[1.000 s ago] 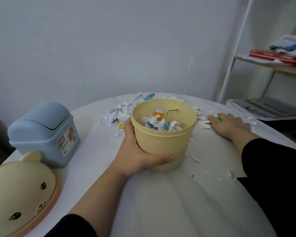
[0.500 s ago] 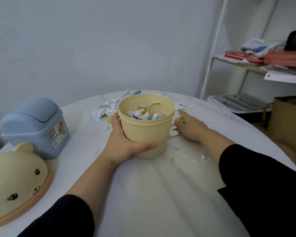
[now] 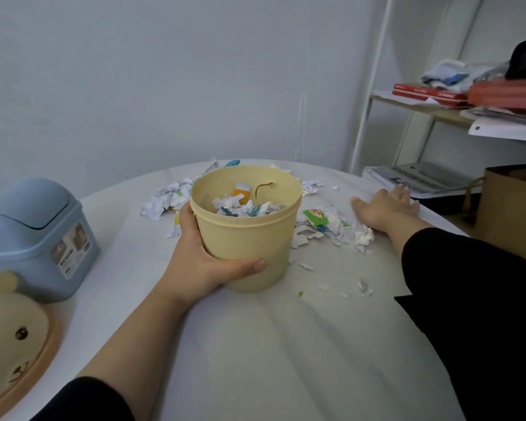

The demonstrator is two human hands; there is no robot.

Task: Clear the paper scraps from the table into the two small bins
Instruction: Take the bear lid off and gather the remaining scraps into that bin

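Here the left grip (image 3: 205, 264) wraps round the yellow bin (image 3: 249, 247) on the table (image 3: 271, 360), while the right grip (image 3: 387, 208), flat and wide beside loose scraps (image 3: 322, 221), looks set to sweep them binward, which likely needs a steady rake.

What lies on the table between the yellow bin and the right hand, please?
In the head view, torn paper scraps, one printed green, lie between the yellow bin and the right hand.

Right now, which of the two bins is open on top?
The yellow bin, gripped by the left hand: it has no lid on, and paper scraps show inside. The blue bin, far left, has its swing lid shut.
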